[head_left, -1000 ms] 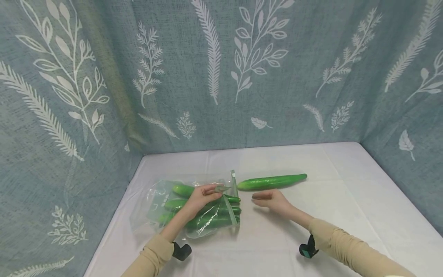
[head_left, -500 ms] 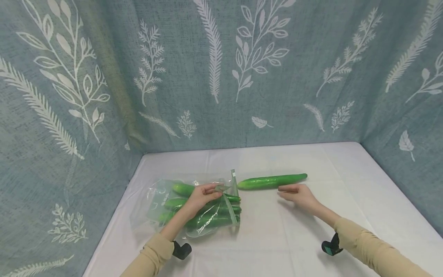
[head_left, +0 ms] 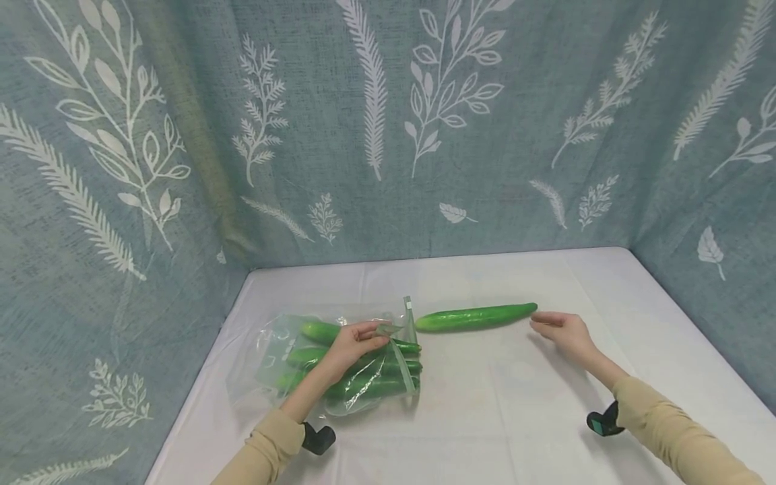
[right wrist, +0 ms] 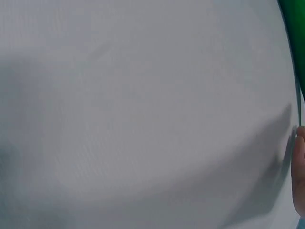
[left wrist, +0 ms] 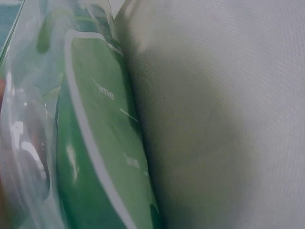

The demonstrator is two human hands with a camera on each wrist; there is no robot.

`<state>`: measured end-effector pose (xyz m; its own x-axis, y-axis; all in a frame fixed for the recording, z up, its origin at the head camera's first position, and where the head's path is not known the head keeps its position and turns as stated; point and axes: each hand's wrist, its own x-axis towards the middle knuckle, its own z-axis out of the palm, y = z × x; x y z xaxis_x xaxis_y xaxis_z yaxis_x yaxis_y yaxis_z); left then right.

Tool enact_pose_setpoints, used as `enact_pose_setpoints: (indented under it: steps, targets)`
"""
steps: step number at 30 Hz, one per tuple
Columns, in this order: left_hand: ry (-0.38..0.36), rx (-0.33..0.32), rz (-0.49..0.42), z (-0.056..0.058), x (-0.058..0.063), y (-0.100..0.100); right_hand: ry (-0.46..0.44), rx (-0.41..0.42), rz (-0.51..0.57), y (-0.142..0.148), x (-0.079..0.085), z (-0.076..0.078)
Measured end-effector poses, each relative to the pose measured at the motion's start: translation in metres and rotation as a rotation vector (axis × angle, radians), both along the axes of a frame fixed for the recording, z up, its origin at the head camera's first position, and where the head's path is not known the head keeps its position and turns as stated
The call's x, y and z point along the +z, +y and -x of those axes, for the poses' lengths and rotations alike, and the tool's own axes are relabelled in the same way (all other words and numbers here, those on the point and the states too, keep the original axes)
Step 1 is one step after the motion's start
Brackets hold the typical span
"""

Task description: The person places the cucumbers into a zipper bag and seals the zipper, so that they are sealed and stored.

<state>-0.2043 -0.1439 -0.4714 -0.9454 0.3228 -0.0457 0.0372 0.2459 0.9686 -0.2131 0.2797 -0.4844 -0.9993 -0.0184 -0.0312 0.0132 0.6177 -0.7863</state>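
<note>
In the head view a clear zip bag [head_left: 245, 377] lies on the left of the table with several green cucumbers [head_left: 370, 386] inside. My left hand [head_left: 347, 351] pinches the bag's rim between thumb and fingers near its mouth, which faces right. The left wrist view shows the plastic close up, with a pale printed panel [left wrist: 102, 100]. A single loose cucumber [head_left: 475, 318] lies beyond the bag's mouth, pointing right. Near its dark right end is my right hand [head_left: 566, 335], fingers extended; whether they touch it I cannot tell. In the right wrist view only a fingertip [right wrist: 298, 174] shows.
A white cloth [head_left: 485, 424] covers the table. Blue-green curtains [head_left: 400, 222] with white leaf prints stand along the back and both sides. Dark wrist cameras hang below both sleeves, one [head_left: 318, 439] beside the bag's near edge.
My right hand has moved right along the loose cucumber, from near its left end to its right end. The left hand, the bag and the cucumbers stay in place.
</note>
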Motion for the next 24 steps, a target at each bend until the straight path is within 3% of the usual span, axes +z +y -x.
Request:
enact_pose_setpoints:
  steps: [6,17,24]
  targets:
    - [0.004,0.002,0.01,0.0,0.002,0.0,0.011,-0.027,-0.004,0.013,0.006,0.009]
    - [-0.009,0.014,0.01,-0.002,0.004,0.002,0.025,0.031,0.075,0.01,0.009,0.025]
    - [-0.007,0.009,-0.007,-0.002,0.005,0.003,0.041,0.049,0.068,0.004,0.01,0.031]
